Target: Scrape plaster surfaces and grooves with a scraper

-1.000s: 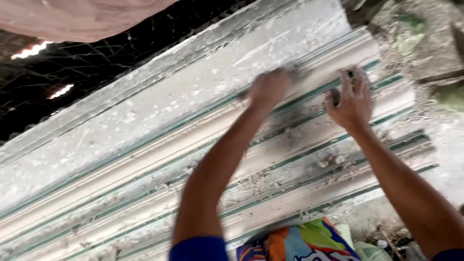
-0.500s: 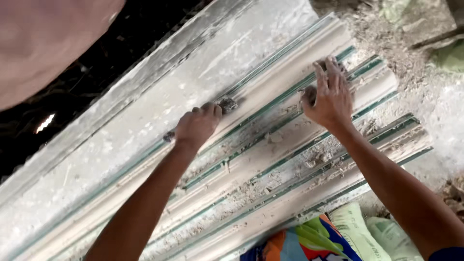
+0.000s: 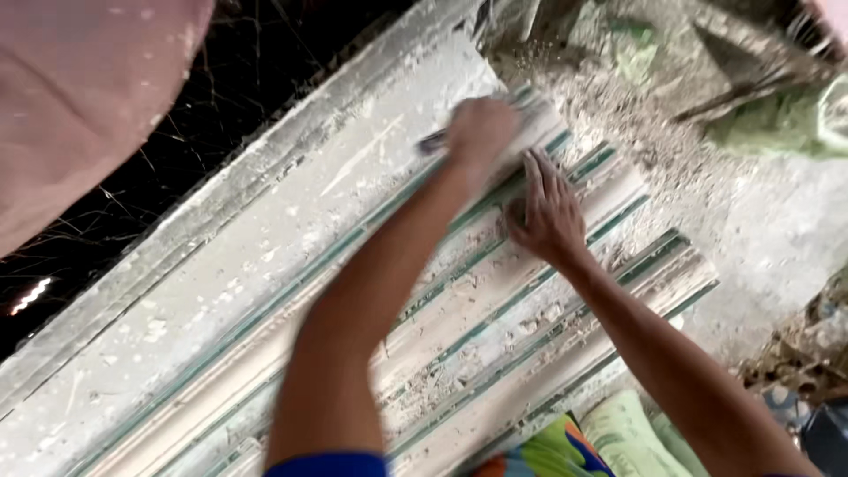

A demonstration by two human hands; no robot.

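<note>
**Hands on the ribbed moulding**

The left hand has its fingers curled shut around a small dark tool, pressed to the dusty white moulding near its far end. Just beside it, the right hand lies flat, fingers spread, holding nothing, on the green-edged ribs.

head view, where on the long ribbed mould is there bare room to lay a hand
The wide flat strip between the dark gap and the left forearm is bare but dusty. Near the mould end it is crowded: left hand gripping a small tool, right hand pressed flat.
</note>
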